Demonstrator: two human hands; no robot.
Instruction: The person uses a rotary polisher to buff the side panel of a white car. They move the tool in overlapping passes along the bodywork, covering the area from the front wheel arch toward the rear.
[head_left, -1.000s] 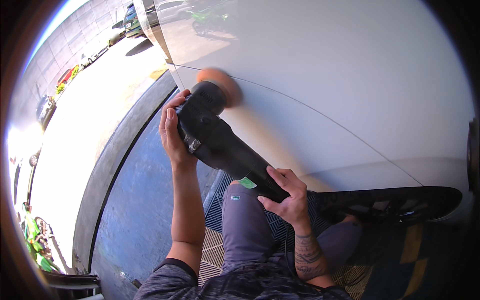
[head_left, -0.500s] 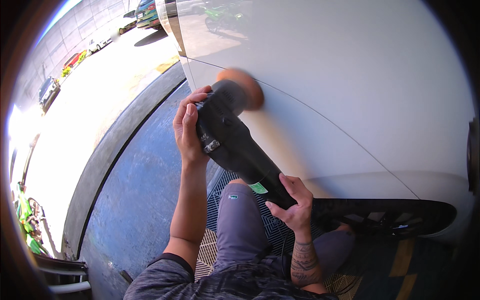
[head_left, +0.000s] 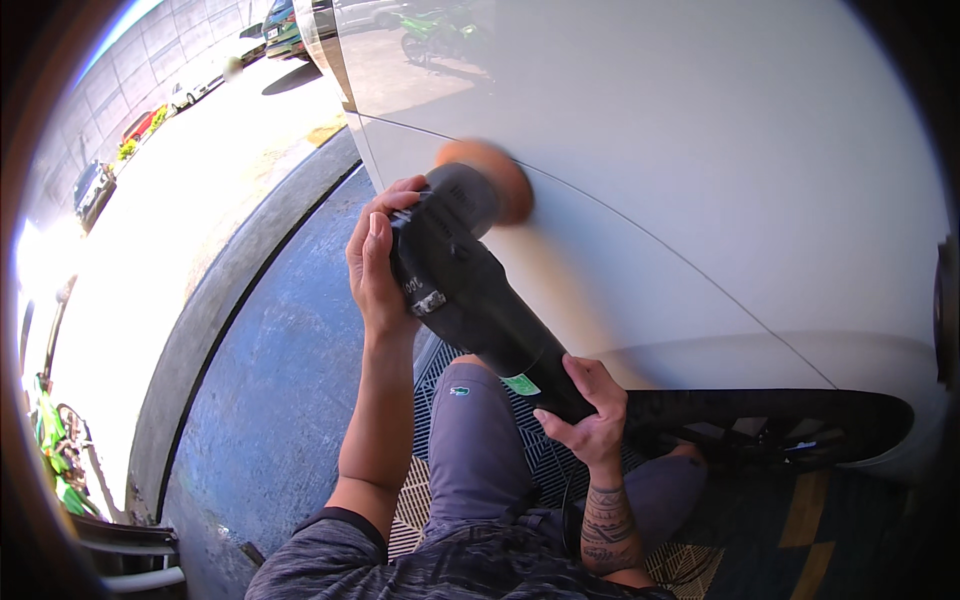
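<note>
1. Polisher (head_left: 470,290) spans the gap between both hands, a black machine with its long axis running from the lower right, near the person's lap, up and leftward to the white car panel (head_left: 700,180).
2. Left hand (head_left: 378,262) is closed around the machine's head, fingers wrapped over the top just behind the orange pad (head_left: 490,170); this hand is the nearer one to the working end.
3. Right hand (head_left: 590,415) grips the rear handle, closed around the tail end of the body beside a small green label, well back from the pad.
4. The pad presses flat against the panel, above and beyond the left hand, just below a thin crease line in the bodywork; its outline is blurred.
5. Below the right hand sit the grey-shorted knees on a grid floor mat (head_left: 440,400), with the dark wheel arch (head_left: 760,425) off to the right.
6. Against the frame half a second back, the pad sits slightly higher on the panel, nearer the crease; both grips look unchanged.
</note>
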